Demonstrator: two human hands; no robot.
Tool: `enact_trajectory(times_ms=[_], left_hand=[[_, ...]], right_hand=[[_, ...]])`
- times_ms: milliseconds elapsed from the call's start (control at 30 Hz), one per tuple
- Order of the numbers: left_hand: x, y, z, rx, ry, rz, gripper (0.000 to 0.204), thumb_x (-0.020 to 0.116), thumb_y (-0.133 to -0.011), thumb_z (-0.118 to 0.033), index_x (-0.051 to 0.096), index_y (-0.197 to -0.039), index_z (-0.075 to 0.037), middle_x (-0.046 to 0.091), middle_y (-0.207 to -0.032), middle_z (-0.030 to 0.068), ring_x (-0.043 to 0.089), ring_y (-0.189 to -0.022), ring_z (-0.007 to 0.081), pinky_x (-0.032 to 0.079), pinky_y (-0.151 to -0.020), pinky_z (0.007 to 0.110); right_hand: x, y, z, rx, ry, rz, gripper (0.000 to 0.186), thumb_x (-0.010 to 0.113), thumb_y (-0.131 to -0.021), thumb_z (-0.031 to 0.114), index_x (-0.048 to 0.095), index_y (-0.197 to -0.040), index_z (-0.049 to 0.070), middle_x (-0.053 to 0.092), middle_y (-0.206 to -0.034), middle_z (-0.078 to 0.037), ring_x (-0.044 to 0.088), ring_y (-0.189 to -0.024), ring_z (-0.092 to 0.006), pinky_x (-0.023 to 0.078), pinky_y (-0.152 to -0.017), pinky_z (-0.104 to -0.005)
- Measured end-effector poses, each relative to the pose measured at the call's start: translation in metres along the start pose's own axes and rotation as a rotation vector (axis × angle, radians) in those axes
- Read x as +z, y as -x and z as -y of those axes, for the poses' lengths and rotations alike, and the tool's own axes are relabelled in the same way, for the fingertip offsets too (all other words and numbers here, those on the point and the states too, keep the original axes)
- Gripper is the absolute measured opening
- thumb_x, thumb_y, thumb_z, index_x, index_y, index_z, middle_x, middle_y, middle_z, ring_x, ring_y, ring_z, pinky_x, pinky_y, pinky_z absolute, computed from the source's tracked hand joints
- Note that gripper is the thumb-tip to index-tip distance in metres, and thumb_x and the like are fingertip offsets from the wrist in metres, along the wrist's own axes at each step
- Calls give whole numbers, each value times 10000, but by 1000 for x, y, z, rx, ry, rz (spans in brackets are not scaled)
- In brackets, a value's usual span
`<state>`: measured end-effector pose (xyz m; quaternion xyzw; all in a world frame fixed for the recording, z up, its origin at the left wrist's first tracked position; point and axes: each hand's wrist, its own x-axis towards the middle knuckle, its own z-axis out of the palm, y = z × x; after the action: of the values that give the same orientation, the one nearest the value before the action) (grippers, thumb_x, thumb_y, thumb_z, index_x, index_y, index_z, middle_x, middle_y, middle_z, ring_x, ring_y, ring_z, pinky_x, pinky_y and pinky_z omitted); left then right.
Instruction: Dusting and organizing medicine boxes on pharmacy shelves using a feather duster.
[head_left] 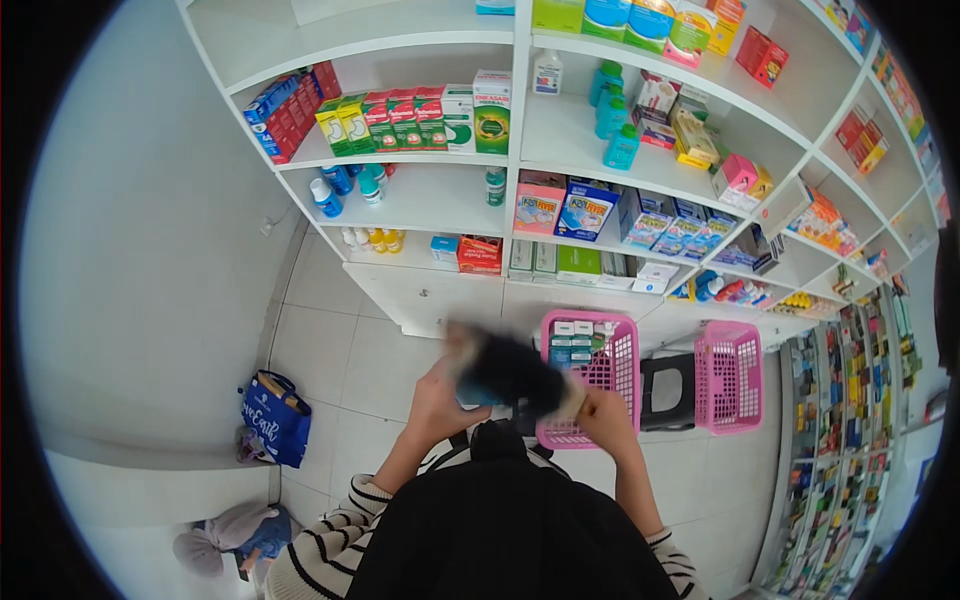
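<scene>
Although motion blur hides its exact grip, the left hand (pixel 432 408) curves at about eight o'clock to a dark, unidentifiable thing (pixel 515 376); at its four o'clock the right hand (pixel 607 418) pinches the pale end. Handling that thing seems the present step; the next move probably calls for steady control beside the pink basket (pixel 590 316), at three o'clock.

The hands (pixel 434 404) flank a motion-blurred black object (pixel 515 375), near a pink basket (pixel 628 365) and white shelves (pixel 430 200) holding boxes (pixel 492 115).
</scene>
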<state>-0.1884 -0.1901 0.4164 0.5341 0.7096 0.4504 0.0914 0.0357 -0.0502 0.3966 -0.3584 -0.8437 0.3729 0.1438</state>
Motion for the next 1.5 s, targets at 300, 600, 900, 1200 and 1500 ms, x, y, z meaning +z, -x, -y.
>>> enact_trajectory(times_ms=[300, 600, 900, 1200, 1500], left_hand=[[-2, -17, 5, 36, 7, 64, 811, 730, -602, -193, 351, -1295, -11, 541, -1133, 195, 554, -1014, 342, 453, -858, 353], [27, -51, 20, -668, 1565, 22, 534, 566, -830, -262, 306, -1283, -150, 491, -1164, 90, 525, -1043, 223, 462, -845, 378], [35, -68, 29, -819, 1821, 48, 495, 555, -814, -377, 417, -1195, -93, 544, -1090, 77, 551, -1009, 214, 464, -876, 354], [14, -64, 38, -944, 1830, -13, 482, 578, -803, -388, 458, -1131, -56, 533, -1064, 81, 557, -964, 212, 478, -845, 332], [-12, -66, 57, -905, 1873, 134, 468, 540, -838, -358, 407, -1191, -81, 512, -1117, 100, 524, -1058, 222, 449, -910, 379]], right_hand=[[-2, -11, 5, 114, -86, -27, 134, 612, -702, 96, 574, -788, 0, 546, -579, -141, 528, -509, -278, 392, -496, -346], [-1, -15, 22, 261, -867, -201, 57, 586, -794, 72, 624, -802, 30, 503, -575, 52, 417, -492, -18, 315, -437, -198], [37, -25, 6, 103, -249, -384, 167, 647, -679, 118, 601, -799, 11, 548, -568, -134, 538, -493, -283, 397, -472, -330], [49, -25, 17, 103, -159, -404, 182, 659, -709, 128, 579, -772, -23, 539, -576, -162, 548, -514, -301, 402, -483, -349], [65, -26, 39, 24, -79, -369, 81, 615, -678, 47, 589, -743, 6, 500, -524, -139, 502, -440, -245, 379, -457, -327]])
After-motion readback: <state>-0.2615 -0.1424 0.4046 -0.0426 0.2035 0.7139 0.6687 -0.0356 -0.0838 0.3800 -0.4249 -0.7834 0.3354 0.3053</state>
